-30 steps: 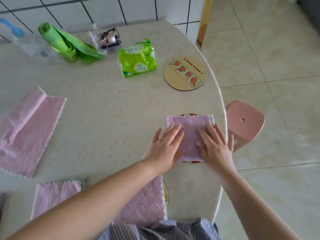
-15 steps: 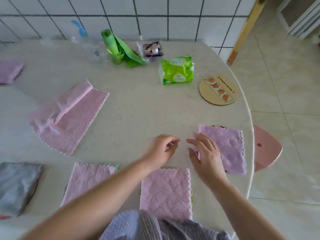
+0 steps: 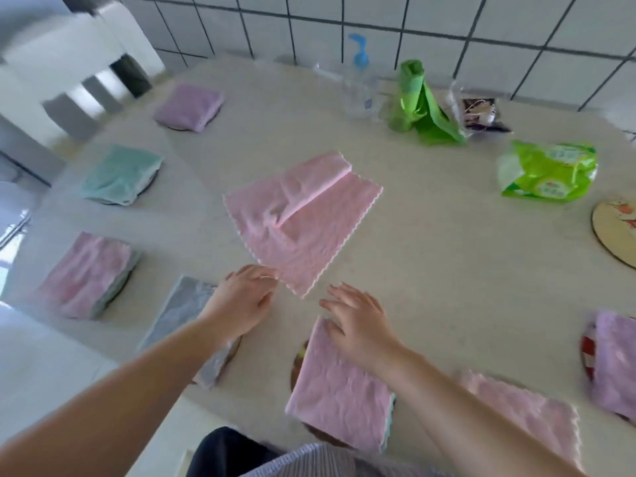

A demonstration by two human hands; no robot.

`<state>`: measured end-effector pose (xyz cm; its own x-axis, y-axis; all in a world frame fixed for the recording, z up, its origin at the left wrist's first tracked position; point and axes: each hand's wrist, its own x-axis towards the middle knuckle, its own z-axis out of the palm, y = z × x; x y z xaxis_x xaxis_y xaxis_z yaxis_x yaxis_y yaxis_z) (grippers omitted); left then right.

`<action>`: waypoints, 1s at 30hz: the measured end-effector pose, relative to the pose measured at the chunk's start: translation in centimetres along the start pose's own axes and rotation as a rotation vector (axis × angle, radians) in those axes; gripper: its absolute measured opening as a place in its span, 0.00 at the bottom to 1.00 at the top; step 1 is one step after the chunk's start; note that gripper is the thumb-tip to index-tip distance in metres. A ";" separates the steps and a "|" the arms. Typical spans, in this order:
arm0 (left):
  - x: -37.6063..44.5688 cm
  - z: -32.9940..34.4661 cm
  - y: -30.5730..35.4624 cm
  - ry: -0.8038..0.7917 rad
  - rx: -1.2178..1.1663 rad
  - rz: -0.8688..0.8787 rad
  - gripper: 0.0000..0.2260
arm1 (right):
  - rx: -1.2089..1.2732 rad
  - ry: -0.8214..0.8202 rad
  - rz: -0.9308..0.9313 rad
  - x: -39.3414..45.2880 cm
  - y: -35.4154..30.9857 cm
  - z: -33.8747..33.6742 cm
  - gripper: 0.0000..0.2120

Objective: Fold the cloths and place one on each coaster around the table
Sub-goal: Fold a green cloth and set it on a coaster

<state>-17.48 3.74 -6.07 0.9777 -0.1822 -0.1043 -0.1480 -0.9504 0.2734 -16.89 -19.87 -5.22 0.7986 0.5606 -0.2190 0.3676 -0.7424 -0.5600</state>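
Note:
An unfolded pink cloth (image 3: 303,218) lies crumpled in the middle of the table. My left hand (image 3: 246,299) touches its near corner with curled fingers. My right hand (image 3: 359,321) hovers open just right of that corner, over a folded pink cloth (image 3: 339,394) on a coaster. Folded cloths sit around the table: grey (image 3: 186,318), pink (image 3: 86,275), teal (image 3: 120,173), purple (image 3: 189,105), purple at the right (image 3: 616,366), and pink (image 3: 526,407) under my right forearm. One bare round coaster (image 3: 616,232) lies at the right edge.
Along the tiled wall stand a clear pump bottle (image 3: 359,87), a green bag roll (image 3: 416,101), a small dark packet (image 3: 480,115) and a green tissue pack (image 3: 549,173). A white chair (image 3: 79,63) stands at the far left.
My view swung left from the purple cloth on the right coaster. Both hands left that cloth and moved to the unfolded pink cloth's near corner.

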 end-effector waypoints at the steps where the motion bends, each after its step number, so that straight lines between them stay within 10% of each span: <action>1: -0.2 0.1 -1.1 -0.049 0.072 0.014 0.18 | -0.022 -0.020 -0.011 1.0 -1.1 0.8 0.22; 17: 2.9 0.7 -6.4 -0.220 0.248 0.151 0.28 | -0.290 0.023 0.053 6.8 -5.2 3.7 0.29; 30: 11.3 -6.6 -8.4 0.286 0.190 0.141 0.25 | 0.130 0.485 0.138 10.0 -3.5 -9.0 0.19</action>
<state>-4.22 11.29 -3.21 0.9438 -0.2627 0.2005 -0.2832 -0.9556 0.0813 -5.89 -14.97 1.74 0.9758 0.2031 0.0807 0.2057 -0.7287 -0.6531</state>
